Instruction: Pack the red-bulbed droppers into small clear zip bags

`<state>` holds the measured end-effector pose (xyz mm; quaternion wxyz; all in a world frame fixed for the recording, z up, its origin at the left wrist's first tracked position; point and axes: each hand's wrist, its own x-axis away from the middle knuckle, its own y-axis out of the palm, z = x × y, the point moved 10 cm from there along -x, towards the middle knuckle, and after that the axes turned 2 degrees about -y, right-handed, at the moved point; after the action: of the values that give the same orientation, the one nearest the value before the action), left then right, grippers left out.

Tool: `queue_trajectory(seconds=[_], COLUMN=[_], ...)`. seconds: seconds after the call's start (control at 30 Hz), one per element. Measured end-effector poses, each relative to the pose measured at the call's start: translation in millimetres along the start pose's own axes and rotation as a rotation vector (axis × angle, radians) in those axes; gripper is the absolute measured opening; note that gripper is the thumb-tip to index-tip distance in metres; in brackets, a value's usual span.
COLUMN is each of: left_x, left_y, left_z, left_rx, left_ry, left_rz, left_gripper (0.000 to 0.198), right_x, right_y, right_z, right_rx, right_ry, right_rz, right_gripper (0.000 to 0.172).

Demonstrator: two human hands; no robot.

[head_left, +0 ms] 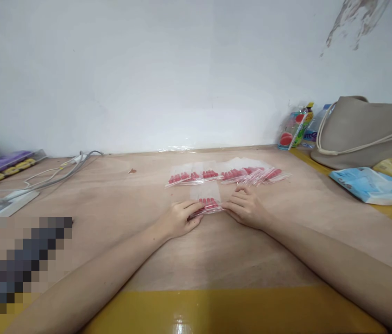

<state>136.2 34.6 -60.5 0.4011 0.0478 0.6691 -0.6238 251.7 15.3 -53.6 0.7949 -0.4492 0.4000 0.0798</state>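
Observation:
A small clear zip bag with several red pieces, too small to name, lies on the table between my hands. My left hand pinches its near left corner, fingers on top and thumb at the front edge. At the opposite corner, my right hand has thumb and fingertips closed on the zip edge. Just beyond lies a row of similar bags with red pieces, overlapping into a fanned pile at its right end.
On the left are a power strip with cables and a packet of purple and yellow things. To the right stand drink bottles, a grey bag and a blue tissue pack. A wall closes the back.

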Motion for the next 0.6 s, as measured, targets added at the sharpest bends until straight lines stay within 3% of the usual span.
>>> queue_trajectory(seconds=[0.13,0.27,0.5,0.6], left_x=[5.5,9.3,6.1,-1.3], left_y=[-4.4,-4.6,-6.6,-4.1], left_z=[7.0,15.5,13.1,13.8], left_rx=[-0.176,-0.274,-0.344,-0.330], left_ry=[0.121,0.233,0.200,0.158], left_rz=[0.055,0.036,0.009,0.030], left_gripper=[0.015,0.017,0.023,0.017], right_x=[0.1,2.3,0.3,-4.1], right_y=[-2.7,1.1,1.4,2.2], right_z=[1.0,2.7,-1.3,-4.5], right_rx=[0.030,0.017,0.025,0.035], right_ry=[-0.011,-0.013,-0.038,-0.044], right_rz=[0.007,-0.015,-0.026,-0.036], right_gripper=[0.015,0.019,0.019,0.017])
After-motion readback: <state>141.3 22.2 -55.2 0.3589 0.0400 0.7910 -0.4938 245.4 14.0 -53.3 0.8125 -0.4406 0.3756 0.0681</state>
